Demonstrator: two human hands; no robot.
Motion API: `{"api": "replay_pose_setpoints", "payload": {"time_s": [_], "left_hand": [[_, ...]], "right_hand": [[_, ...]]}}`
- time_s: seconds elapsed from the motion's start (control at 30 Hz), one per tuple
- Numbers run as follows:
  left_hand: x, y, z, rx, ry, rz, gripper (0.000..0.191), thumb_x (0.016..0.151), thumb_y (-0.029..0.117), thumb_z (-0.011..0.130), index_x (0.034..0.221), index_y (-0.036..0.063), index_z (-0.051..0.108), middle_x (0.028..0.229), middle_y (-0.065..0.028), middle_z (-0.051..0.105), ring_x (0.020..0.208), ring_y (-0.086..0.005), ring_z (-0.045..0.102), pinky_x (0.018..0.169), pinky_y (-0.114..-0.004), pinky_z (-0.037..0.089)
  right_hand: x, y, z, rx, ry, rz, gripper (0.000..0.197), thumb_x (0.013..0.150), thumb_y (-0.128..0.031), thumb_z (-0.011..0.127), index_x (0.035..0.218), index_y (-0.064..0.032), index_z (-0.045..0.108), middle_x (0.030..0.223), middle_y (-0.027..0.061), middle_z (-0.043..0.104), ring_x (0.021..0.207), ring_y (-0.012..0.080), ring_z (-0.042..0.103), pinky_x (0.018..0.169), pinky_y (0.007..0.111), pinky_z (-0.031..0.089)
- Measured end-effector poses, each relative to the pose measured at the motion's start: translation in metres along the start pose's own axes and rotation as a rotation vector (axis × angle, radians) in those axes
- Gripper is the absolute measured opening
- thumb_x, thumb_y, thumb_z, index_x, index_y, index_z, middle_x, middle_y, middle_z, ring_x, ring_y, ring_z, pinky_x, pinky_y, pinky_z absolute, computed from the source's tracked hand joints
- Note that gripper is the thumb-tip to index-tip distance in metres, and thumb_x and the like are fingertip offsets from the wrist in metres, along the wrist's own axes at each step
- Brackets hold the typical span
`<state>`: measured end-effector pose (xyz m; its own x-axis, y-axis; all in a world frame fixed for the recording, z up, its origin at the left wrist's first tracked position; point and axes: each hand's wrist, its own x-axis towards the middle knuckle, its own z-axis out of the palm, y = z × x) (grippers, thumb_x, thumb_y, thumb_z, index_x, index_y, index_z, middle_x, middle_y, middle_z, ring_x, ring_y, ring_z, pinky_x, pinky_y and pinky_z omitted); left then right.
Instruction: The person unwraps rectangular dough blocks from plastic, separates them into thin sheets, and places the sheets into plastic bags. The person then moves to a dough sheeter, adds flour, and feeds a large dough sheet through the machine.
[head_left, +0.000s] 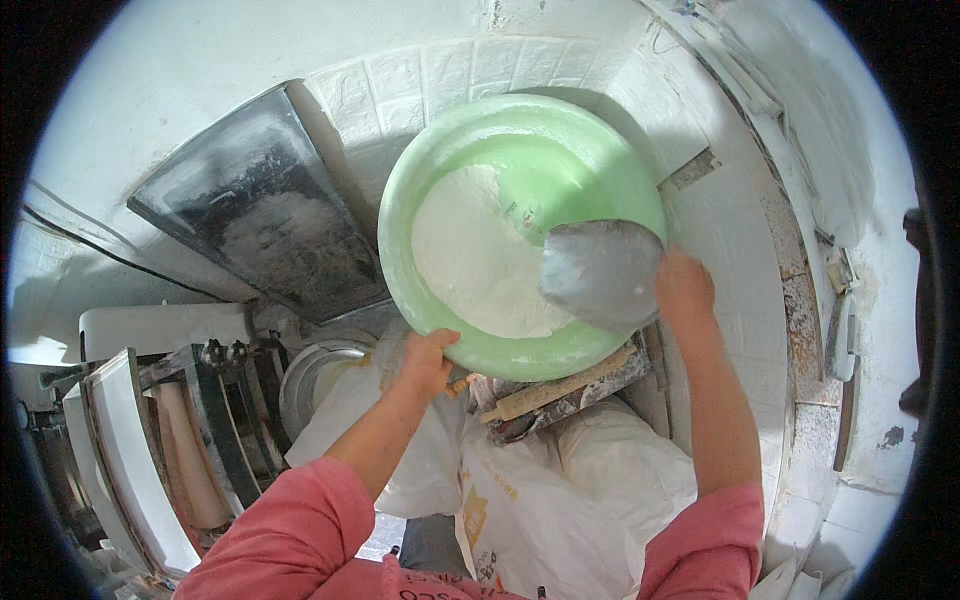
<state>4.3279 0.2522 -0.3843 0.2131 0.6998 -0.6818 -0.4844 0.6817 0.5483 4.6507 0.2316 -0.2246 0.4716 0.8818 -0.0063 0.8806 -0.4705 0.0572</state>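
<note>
A large pale green plastic basin (525, 356) holds white flour (472, 247), heaped along its left and near side. My left hand (429, 363) grips the basin's near left rim, thumb on top. In my right hand (684, 289), at the basin's right edge, is a metal scoop (604, 271). The scoop's broad grey blade hangs over the right part of the basin, its left edge by the flour. My fist hides the scoop's handle. Part of the basin's green floor shows behind the flour, with a small printed mark on it.
Below the basin lie white sacks (555, 502) and a wooden rolling pin (555, 390). A metal bowl (300, 375) sits behind my left arm. At left stands a roller machine (172, 442). A dark flour-dusted board (262, 202) leans on the white wall (420, 71).
</note>
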Motion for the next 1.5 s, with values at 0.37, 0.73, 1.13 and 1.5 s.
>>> {"api": "replay_pose_setpoints", "payload": {"time_s": [0.37,0.73,1.13,1.5], "left_hand": [[-0.016,0.007,0.009,0.124,0.101,-0.071,0.033,0.076,-0.001,0.06,0.108,-0.0015,0.053,0.101,-0.014,0.058,0.086,-0.0256,0.06,0.071,-0.039,0.05],[0.014,0.025,0.03,0.153,-0.045,0.041,0.039,0.078,0.002,0.058,0.116,-0.0017,0.048,0.106,-0.0123,0.057,0.095,-0.0279,0.056,0.077,-0.041,0.048],[0.026,0.03,0.023,1.046,0.227,-0.053,0.079,0.077,0.036,0.069,0.138,0.0022,0.031,0.135,-0.0226,0.042,0.12,-0.0381,0.048,0.098,-0.047,0.041],[-0.257,0.131,-0.007,1.903,-1.153,0.541,0.034,0.076,0.028,0.059,0.078,-0.0051,0.066,0.079,-0.0221,0.066,0.074,-0.0364,0.064,0.065,-0.045,0.05]], "right_hand": [[-0.02,-0.078,0.108,0.442,-0.568,0.237,0.019,0.081,-0.002,0.047,0.084,0.0106,0.061,0.073,0.0242,0.064,0.059,0.0333,0.066,0.052,0.043,0.053],[-0.029,-0.132,0.135,1.419,-0.465,0.648,0.024,0.079,-0.003,0.047,0.099,0.0102,0.052,0.068,0.0185,0.059,0.043,0.0269,0.057,0.037,0.034,0.045],[-0.036,-0.107,0.082,1.468,-0.304,0.53,0.028,0.079,-0.007,0.047,0.101,0.0092,0.052,0.076,0.0202,0.06,0.052,0.0295,0.06,0.041,0.036,0.049],[-0.214,-0.101,-0.15,1.141,-0.302,0.094,0.032,0.072,-0.01,0.044,0.095,0.0083,0.058,0.072,0.0166,0.059,0.049,0.0257,0.058,0.035,0.037,0.049]]}}
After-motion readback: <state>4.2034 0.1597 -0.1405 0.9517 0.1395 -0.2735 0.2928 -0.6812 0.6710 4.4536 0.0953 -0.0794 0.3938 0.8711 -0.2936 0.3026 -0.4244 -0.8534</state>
